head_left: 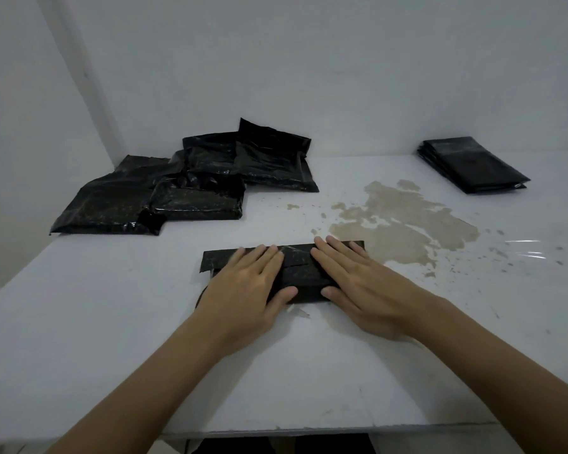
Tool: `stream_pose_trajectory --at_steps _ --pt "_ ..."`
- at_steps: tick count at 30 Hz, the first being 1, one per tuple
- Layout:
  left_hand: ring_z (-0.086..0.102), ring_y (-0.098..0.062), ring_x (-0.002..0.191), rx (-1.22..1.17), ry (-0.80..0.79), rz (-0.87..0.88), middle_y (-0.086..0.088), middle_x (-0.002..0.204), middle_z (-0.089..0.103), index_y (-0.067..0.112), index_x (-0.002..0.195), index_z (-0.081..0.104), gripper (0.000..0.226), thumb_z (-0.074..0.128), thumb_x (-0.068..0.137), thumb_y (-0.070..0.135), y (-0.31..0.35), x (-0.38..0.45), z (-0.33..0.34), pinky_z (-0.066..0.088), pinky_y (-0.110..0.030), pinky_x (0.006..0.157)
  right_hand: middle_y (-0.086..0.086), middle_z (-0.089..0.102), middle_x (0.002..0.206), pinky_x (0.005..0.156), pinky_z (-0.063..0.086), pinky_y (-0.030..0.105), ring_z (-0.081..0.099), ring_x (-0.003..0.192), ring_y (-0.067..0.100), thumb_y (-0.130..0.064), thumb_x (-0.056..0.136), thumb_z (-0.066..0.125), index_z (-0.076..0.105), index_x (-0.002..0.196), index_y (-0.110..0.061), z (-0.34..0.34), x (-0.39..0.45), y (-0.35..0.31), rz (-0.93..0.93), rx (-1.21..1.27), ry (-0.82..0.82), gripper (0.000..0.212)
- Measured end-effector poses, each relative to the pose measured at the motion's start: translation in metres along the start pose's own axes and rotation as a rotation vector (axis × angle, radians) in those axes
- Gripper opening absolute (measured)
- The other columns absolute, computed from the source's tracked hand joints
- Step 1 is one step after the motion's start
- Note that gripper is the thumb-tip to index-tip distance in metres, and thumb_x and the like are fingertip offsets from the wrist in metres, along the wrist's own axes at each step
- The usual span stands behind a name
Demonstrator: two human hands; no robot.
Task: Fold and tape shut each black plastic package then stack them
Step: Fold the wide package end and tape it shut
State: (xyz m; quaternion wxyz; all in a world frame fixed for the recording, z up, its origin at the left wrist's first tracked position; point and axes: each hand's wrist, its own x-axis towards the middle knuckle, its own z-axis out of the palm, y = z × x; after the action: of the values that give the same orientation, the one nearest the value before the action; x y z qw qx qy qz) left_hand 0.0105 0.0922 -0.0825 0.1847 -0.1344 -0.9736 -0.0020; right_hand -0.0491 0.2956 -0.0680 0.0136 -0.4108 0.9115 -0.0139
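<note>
Package [297, 273] mostly hidden under hands | left hand [243, 283] flat, fingers apart | right hand [361, 283] likewise

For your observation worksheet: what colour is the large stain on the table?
The stain is light brownish-tan against the white table, clearest in the head view.

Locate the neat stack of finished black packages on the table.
In the head view, the neat stack sits at the table's far right, against the wall, beyond the brown stain.
</note>
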Motion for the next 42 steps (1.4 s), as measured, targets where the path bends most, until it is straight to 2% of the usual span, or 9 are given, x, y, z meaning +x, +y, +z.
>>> stream_pose_trajectory --at_steps 2,7,12,16,20,25,32,35,42 --pt "0.046 -0.024 0.129 -0.005 0.005 0.016 -0.011 0.137 0.052 0.003 0.133 0.05 0.069 0.027 0.092 0.053 0.011 0.005 -0.001 0.024 -0.044 0.108 0.003 -0.013 0.158 0.111 -0.015 0.023 -0.016 0.144 0.012 -0.039 0.102 0.02 -0.006 0.15 -0.011 -0.005 -0.005 0.0 -0.003 0.026 -0.037 0.061" --pt "0.055 -0.023 0.121 0.041 -0.039 0.138 -0.011 0.131 0.057 0.001 0.13 0.052 0.073 0.006 0.099 0.049 0.042 0.023 0.011 0.048 -0.043 0.094 0.0 0.006 0.158 0.112 -0.006 0.017 -0.003 0.143 0.006 -0.029 0.1 0.037 0.014 0.148 -0.008 -0.008 -0.028 0.006 0.039 0.311 0.057 0.056" --pt "0.061 -0.026 0.113 0.071 0.0 0.209 -0.012 0.124 0.062 0.003 0.122 0.06 0.072 0.007 0.1 0.046 0.078 0.032 0.011 0.052 -0.045 0.085 -0.002 0.035 0.134 0.099 0.035 0.026 0.039 0.112 0.012 -0.027 0.093 0.053 0.045 0.122 -0.013 -0.006 -0.066 0.022 0.084 0.439 0.225 0.033" --pt "0.06 -0.029 0.114 0.076 0.001 0.229 -0.014 0.125 0.061 0.002 0.123 0.059 0.068 0.013 0.099 0.046 0.11 0.036 0.013 0.051 -0.048 0.085 0.007 0.054 0.124 0.111 0.023 0.033 0.04 0.127 0.024 -0.025 0.086 0.058 0.056 0.119 -0.008 0.002 -0.094 0.033 0.151 0.325 0.357 0.037" --pt "0.055 -0.033 0.118 0.045 -0.034 0.227 -0.019 0.129 0.057 -0.003 0.124 0.057 0.065 0.023 0.095 0.045 0.145 0.038 0.017 0.045 -0.057 0.088 0.005 0.062 0.108 0.108 0.027 0.035 0.052 0.106 0.021 -0.028 0.073 0.05 0.059 0.107 -0.008 0.008 -0.12 0.041 0.244 0.335 0.439 0.04" --pt "0.052 -0.034 0.122 0.029 -0.016 0.23 -0.02 0.133 0.053 -0.004 0.128 0.052 0.062 0.029 0.093 0.042 0.183 0.035 0.016 0.037 -0.056 0.096 0.009 0.057 0.122 0.111 0.022 0.031 0.049 0.117 0.022 -0.022 0.073 0.054 0.06 0.111 -0.003 0.018 -0.156 0.052 0.243 0.429 0.49 0.042" --pt "0.054 -0.03 0.12 0.05 0.036 0.279 -0.017 0.131 0.055 -0.002 0.127 0.054 0.062 0.031 0.092 0.044 0.227 0.04 0.017 0.034 -0.046 0.096 0.011 0.067 0.1 0.085 0.043 0.02 0.061 0.093 0.022 -0.001 0.077 0.049 0.069 0.097 -0.001 -0.001 -0.204 0.117 0.331 0.499 0.732 0.028" --pt "0.055 -0.028 0.12 0.059 0.058 0.296 -0.015 0.131 0.056 -0.001 0.128 0.053 0.065 0.022 0.096 0.046 0.244 0.046 0.02 0.034 -0.045 0.096 0.011 0.066 0.109 0.092 0.043 0.026 0.059 0.103 0.026 0.011 0.08 0.046 0.069 0.101 -0.004 -0.008 -0.217 0.162 0.443 0.37 0.654 0.035" --pt "0.054 -0.026 0.121 0.064 0.057 0.302 -0.014 0.131 0.056 0.001 0.128 0.054 0.069 0.011 0.099 0.047 0.268 0.057 0.023 0.035 -0.043 0.097 0.008 0.049 0.134 0.097 0.044 0.043 0.047 0.12 0.028 0.008 0.076 0.047 0.057 0.125 -0.02 -0.011 -0.236 0.23 0.627 0.14 0.136 0.057"
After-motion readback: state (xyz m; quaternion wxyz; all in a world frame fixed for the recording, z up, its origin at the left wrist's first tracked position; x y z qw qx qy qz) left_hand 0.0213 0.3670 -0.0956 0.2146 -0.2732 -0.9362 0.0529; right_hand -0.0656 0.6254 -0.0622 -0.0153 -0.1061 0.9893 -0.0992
